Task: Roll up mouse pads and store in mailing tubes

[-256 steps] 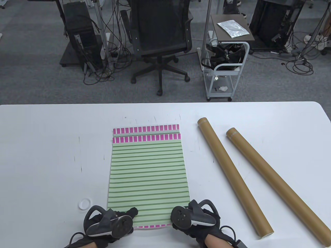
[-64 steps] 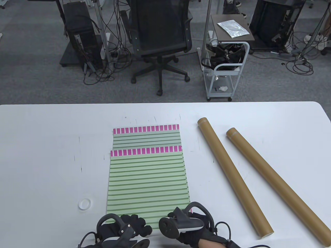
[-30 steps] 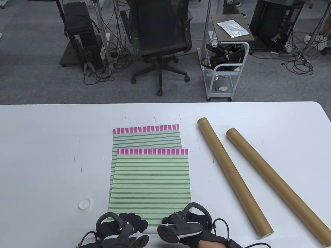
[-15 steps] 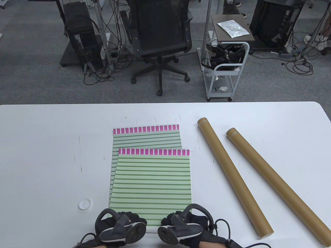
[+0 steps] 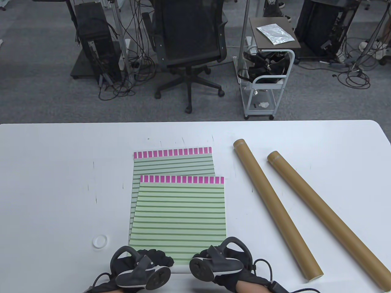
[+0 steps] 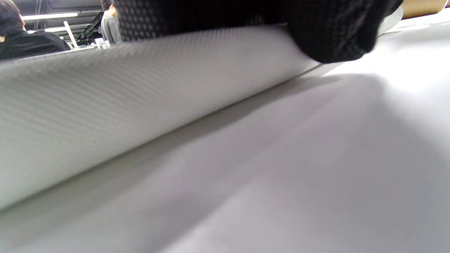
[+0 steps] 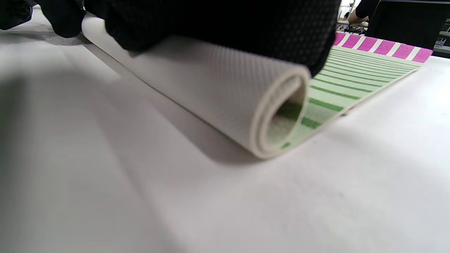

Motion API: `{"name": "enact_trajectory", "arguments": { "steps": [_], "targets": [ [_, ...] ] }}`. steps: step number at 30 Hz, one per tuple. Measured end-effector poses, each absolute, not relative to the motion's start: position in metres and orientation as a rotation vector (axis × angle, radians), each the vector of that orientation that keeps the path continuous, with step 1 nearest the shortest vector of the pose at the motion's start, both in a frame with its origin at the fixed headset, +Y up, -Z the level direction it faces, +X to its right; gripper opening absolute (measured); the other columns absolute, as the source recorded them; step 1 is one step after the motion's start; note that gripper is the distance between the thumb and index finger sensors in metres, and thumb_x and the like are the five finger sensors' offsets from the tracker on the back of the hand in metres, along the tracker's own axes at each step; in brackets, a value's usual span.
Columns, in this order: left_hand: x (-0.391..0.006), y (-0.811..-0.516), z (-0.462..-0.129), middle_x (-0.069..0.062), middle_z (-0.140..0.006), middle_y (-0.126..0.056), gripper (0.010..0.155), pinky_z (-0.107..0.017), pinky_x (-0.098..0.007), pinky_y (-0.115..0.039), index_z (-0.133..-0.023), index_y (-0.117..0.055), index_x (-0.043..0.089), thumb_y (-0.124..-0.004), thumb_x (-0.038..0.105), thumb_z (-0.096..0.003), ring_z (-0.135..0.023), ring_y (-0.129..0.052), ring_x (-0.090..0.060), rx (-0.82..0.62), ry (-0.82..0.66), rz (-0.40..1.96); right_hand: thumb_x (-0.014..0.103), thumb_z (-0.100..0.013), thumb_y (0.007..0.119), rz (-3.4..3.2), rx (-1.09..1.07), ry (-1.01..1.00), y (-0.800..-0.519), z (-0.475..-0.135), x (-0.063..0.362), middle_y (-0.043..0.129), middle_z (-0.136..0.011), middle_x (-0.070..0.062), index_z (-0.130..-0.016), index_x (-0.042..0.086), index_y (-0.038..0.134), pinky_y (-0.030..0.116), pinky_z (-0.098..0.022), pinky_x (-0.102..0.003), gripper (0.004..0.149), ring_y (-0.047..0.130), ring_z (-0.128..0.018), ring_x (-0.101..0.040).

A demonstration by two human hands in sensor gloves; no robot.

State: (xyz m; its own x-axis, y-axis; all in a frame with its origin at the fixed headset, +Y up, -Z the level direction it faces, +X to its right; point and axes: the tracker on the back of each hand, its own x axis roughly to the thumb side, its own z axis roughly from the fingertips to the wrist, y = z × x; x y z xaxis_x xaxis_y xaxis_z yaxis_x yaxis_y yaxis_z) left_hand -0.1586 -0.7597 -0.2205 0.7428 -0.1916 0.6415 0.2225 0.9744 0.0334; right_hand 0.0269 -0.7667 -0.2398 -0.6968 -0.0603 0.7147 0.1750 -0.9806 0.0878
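Two green-striped mouse pads with pink end bands lie stacked at the table's middle. The top mouse pad (image 5: 180, 213) sits nearer me and slightly right of the lower mouse pad (image 5: 172, 161). Its near edge is curled into a short roll showing the white textured underside (image 7: 225, 95) (image 6: 140, 91). My left hand (image 5: 152, 262) and right hand (image 5: 220, 259) grip this roll side by side, fingers (image 7: 228, 21) curled over its top. Two brown mailing tubes (image 5: 275, 207) (image 5: 327, 219) lie diagonally on the right, apart from both hands.
A white round tube cap (image 5: 100, 241) lies on the white table (image 5: 45, 183) left of the pads, close to my left hand. Beyond the far edge stand an office chair (image 5: 189, 45) and a small cart (image 5: 265, 79).
The top pad was pulled toward me and shifted right off the lower pad. In the last half second both hands edged forward, turning the near edge further into the roll.
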Motion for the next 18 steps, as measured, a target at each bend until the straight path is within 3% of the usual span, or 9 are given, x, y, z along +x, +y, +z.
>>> {"name": "enact_trajectory", "arguments": {
  "steps": [3, 5, 10, 15, 18],
  "targets": [
    [-0.157, -0.759, -0.219, 0.007, -0.076, -0.095, 0.047, -0.046, -0.024, -0.091, -0.083, -0.081, 0.032, -0.079, 0.048, -0.0391, -0.062, -0.102, -0.014, -0.025, -0.704, -0.247, 0.029, -0.047, 0.071, -2.739, -1.191, -0.118, -0.763, -0.231, 0.028, 0.081, -0.087, -0.003, -0.097, 0.021, 0.065, 0.081, -0.049, -0.038, 0.05, 0.092, -0.06, -0.023],
    [-0.156, -0.759, -0.219, 0.006, -0.076, -0.096, 0.046, -0.046, -0.025, -0.091, -0.083, -0.082, 0.031, -0.078, 0.046, -0.0398, -0.062, -0.102, -0.016, -0.031, -0.701, -0.242, 0.029, -0.046, 0.076, -2.664, -1.229, -0.013, -0.758, -0.224, 0.023, 0.082, -0.085, 0.0, -0.094, 0.024, 0.068, 0.08, -0.05, -0.037, 0.049, 0.091, -0.061, -0.022],
    [-0.157, -0.759, -0.221, 0.005, -0.076, -0.096, 0.044, -0.043, -0.024, -0.092, -0.083, -0.083, 0.031, -0.075, 0.044, -0.0412, -0.061, -0.102, -0.016, -0.045, -0.694, -0.239, 0.04, -0.042, 0.08, -2.648, -1.216, -0.069, -0.76, -0.225, 0.021, 0.085, -0.083, -0.002, -0.094, 0.022, 0.069, 0.082, -0.048, -0.036, 0.056, 0.093, -0.058, -0.021],
    [-0.158, -0.759, -0.22, 0.007, -0.076, -0.094, 0.048, -0.042, -0.022, -0.092, -0.087, -0.071, 0.032, -0.074, 0.045, -0.0416, -0.061, -0.102, -0.015, -0.033, -0.697, -0.255, 0.04, -0.041, 0.081, -2.659, -1.197, -0.053, -0.766, -0.229, 0.02, 0.087, -0.08, -0.001, -0.091, 0.022, 0.071, 0.083, -0.046, -0.035, 0.055, 0.094, -0.056, -0.019],
    [-0.157, -0.759, -0.22, 0.006, -0.077, -0.094, 0.048, -0.044, -0.024, -0.091, -0.088, -0.073, 0.026, -0.073, 0.044, -0.0428, -0.062, -0.101, -0.016, -0.036, -0.703, -0.256, 0.037, -0.043, 0.079, -2.683, -1.188, -0.094, -0.768, -0.231, 0.021, 0.088, -0.081, -0.003, -0.093, 0.018, 0.071, 0.084, -0.047, -0.036, 0.054, 0.095, -0.06, -0.023]
  ]
}}
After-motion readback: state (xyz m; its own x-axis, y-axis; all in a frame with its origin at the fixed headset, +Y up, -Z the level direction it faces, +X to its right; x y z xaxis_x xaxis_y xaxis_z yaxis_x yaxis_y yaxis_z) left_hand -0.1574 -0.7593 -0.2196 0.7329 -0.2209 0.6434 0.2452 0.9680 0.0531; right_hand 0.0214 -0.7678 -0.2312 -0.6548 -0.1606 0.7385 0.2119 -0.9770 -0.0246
